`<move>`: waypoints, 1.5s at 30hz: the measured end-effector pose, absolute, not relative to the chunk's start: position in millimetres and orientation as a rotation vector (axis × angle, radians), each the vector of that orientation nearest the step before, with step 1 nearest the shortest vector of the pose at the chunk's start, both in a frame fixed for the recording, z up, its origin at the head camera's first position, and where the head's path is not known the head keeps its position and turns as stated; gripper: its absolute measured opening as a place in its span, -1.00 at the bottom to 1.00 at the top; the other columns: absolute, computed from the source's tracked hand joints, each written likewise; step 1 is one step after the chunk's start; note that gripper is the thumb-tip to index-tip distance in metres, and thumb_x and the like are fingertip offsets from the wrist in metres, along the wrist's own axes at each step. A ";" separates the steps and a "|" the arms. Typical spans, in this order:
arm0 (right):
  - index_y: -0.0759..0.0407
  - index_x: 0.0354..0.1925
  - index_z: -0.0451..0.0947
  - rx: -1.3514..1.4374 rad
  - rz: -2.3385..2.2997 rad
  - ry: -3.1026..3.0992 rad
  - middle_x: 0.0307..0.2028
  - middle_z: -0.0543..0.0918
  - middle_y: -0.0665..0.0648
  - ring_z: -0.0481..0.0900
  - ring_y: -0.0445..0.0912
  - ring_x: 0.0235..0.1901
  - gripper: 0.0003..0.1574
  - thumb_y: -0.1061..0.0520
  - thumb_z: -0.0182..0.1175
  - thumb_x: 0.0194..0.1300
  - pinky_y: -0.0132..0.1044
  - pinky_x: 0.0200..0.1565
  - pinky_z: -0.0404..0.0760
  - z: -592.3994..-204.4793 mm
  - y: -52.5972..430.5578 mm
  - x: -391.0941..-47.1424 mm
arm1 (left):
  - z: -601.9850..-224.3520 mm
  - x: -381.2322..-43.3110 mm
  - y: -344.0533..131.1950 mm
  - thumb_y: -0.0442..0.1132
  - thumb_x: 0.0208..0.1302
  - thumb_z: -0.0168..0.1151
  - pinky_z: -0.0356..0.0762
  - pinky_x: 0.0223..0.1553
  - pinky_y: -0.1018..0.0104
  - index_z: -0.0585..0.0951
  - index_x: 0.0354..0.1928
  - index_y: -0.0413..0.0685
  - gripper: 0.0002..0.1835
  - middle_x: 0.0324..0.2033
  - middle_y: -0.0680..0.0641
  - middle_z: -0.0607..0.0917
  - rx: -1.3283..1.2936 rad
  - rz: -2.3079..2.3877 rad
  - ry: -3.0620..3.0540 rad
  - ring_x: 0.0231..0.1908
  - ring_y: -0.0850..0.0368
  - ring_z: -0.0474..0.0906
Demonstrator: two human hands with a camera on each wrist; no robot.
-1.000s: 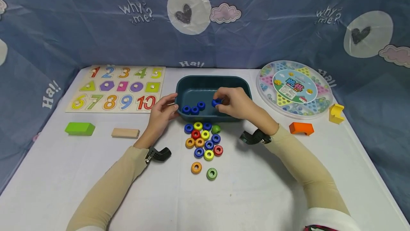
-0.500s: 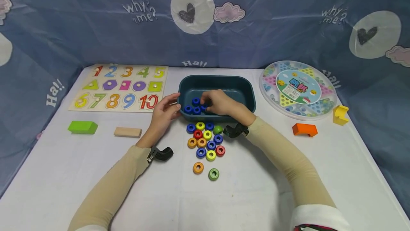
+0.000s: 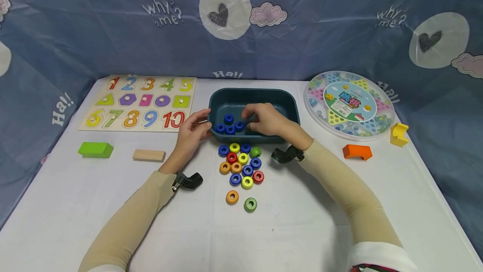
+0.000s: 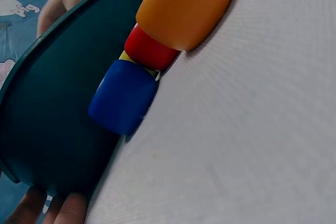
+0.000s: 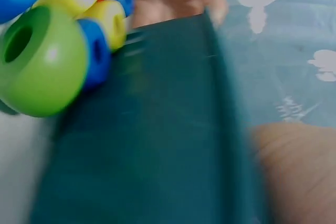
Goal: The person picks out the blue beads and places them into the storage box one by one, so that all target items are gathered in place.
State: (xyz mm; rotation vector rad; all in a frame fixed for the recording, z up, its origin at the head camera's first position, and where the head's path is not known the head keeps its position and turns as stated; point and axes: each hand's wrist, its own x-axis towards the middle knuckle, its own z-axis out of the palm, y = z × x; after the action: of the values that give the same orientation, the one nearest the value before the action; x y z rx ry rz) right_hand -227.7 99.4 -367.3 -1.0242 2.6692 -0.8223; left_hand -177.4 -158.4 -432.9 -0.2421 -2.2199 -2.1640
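Note:
A dark teal tray (image 3: 253, 138) stands on the table with several blue ring beads (image 3: 229, 119) grouped in its left part. My left hand (image 3: 191, 131) touches the tray's left end from outside, and its fingertips (image 4: 65, 209) show against the tray wall in the left wrist view. Inside the tray, my right hand (image 3: 268, 120) is just right of the beads, thumb and index finger apart with nothing between them. In front of the tray lie loose ring beads: blue (image 3: 235, 179), yellow (image 3: 247, 182), red (image 3: 258, 177), orange (image 3: 232, 197) and green (image 3: 250, 204).
A number puzzle board (image 3: 137, 103) lies back left, a round marble game box (image 3: 350, 105) back right. A green block (image 3: 96, 149) and a plain wood block (image 3: 149, 155) are at left; an orange arch block (image 3: 357, 151) and a yellow block (image 3: 399, 134) at right.
My right hand carried a blue bead leftward inside the tray, set it beside the other blue beads, let go and drew back slightly right. The left hand stayed at the tray's end.

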 end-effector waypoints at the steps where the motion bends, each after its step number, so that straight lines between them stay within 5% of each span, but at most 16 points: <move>1: 0.20 -0.03 0.60 -1.025 -0.848 2.676 -0.06 0.71 0.19 0.68 -0.06 -0.29 -0.67 0.26 0.27 0.19 -0.16 -0.16 0.68 -363.7 102.7 -224.3 | -432.4 -177.3 -158.5 -0.31 0.39 0.09 0.71 -0.09 0.37 0.43 0.30 -0.13 -0.55 0.19 -0.25 0.47 -0.240 -2.163 -2.225 -0.03 0.10 0.58; 9: 0.20 -0.09 0.64 -1.207 -0.983 2.678 -0.20 0.73 0.15 0.58 -0.18 -0.47 -0.74 0.23 0.30 0.22 -0.36 -0.42 0.60 -343.1 124.2 -185.3 | -427.6 -176.9 -158.5 -0.33 0.39 0.08 0.71 -0.08 0.36 0.42 0.31 -0.16 -0.54 0.21 -0.25 0.46 -0.200 -2.163 -2.241 -0.01 0.07 0.56; 18: 0.17 -0.14 0.66 -1.335 -0.877 2.533 -0.26 0.73 0.04 0.47 -0.23 -0.45 -0.80 0.22 0.27 0.22 -0.46 -0.40 0.57 -362.4 129.3 -146.7 | -427.3 -175.5 -160.3 -0.33 0.38 0.08 0.71 -0.11 0.39 0.42 0.31 -0.15 -0.54 0.21 -0.25 0.46 -0.180 -2.161 -2.242 -0.03 0.08 0.56; 26: 0.11 -0.07 0.64 -1.219 -0.724 2.512 -0.25 0.68 0.01 0.44 -0.23 -0.42 -0.73 0.19 0.31 0.22 -0.48 -0.39 0.52 -383.9 135.9 -139.9 | -427.3 -176.8 -158.9 -0.31 0.39 0.08 0.71 -0.09 0.38 0.40 0.32 -0.17 -0.53 0.23 -0.26 0.45 -0.197 -2.170 -2.240 -0.03 0.09 0.55; 45: 0.06 -0.31 0.61 -1.297 -0.791 2.575 -0.39 0.59 -0.02 0.45 -0.19 -0.46 -0.88 0.12 0.36 0.16 -0.50 -0.45 0.47 -400.2 135.2 -138.5 | -429.6 -175.3 -157.4 -0.30 0.41 0.07 0.70 -0.08 0.40 0.40 0.32 -0.15 -0.54 0.22 -0.26 0.46 -0.188 -2.151 -2.261 -0.01 0.10 0.55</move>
State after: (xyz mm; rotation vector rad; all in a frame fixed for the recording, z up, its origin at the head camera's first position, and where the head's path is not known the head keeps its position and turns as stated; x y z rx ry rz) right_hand -138.5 135.2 -400.2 -1.2974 2.5752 -0.7910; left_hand -175.3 -157.4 -429.6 -0.1877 -2.2611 -2.1515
